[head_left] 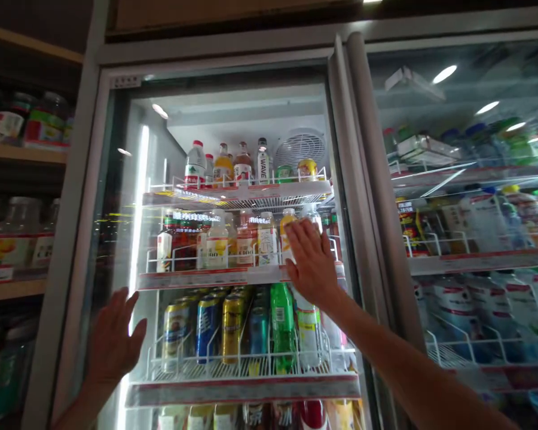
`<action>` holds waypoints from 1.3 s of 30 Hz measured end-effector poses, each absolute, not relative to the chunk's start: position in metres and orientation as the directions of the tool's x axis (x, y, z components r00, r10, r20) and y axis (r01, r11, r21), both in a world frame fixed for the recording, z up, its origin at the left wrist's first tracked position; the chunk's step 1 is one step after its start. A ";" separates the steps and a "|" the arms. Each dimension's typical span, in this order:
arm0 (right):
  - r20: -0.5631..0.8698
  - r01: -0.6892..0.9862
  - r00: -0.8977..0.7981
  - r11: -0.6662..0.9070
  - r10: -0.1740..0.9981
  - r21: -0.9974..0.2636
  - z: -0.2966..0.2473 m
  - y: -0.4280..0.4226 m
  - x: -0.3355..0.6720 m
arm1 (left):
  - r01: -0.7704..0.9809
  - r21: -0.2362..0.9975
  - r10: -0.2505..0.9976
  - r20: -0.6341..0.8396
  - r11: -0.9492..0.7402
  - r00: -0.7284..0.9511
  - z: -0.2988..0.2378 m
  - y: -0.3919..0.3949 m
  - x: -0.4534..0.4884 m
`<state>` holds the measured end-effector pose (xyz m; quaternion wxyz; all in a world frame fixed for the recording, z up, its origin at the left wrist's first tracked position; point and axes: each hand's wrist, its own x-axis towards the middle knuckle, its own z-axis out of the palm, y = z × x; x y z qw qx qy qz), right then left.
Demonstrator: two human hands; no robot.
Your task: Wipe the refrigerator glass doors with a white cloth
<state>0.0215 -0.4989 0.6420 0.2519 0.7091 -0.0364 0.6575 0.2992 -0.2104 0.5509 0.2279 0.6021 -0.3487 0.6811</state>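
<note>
A glass cooler door (233, 107) stands in front of me, looking closed, with lit shelves behind it. My left hand (115, 340) is raised near the door's left side, fingers outstretched, beside the bright light strip (138, 221). My right hand (311, 257) is held up flat in front of the middle shelf (197, 279), hiding part of an orange-labelled bottle (289, 224). Neither hand holds anything. Whether the palms touch the glass I cannot tell. Below the right hand are a green bottle (282, 322) and several cans, among them a blue can (206, 325) and a gold can (232, 325).
Two upright metal door edges (372, 179) run to the right of the door. Beyond them a second glass cooler (475, 263) holds bottles and reflects ceiling lights. On the left, an open wooden shelf (22, 154) carries jars and bottles.
</note>
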 end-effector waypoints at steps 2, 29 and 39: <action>0.965 -0.402 0.083 -0.878 0.249 0.261 0.654 -0.502 0.023 | -0.738 -0.191 -0.109 0.981 -0.648 -0.159 0.552 -0.211 0.296; 0.932 -0.333 0.171 -0.871 0.320 0.360 0.693 -0.499 0.031 | -0.721 -0.123 -0.108 0.992 -0.682 -0.067 0.549 -0.212 0.290; 0.514 0.136 0.449 -0.625 0.731 0.769 0.581 -0.425 0.086 | -0.748 -0.114 -0.101 0.993 -0.654 -0.062 0.545 -0.213 0.288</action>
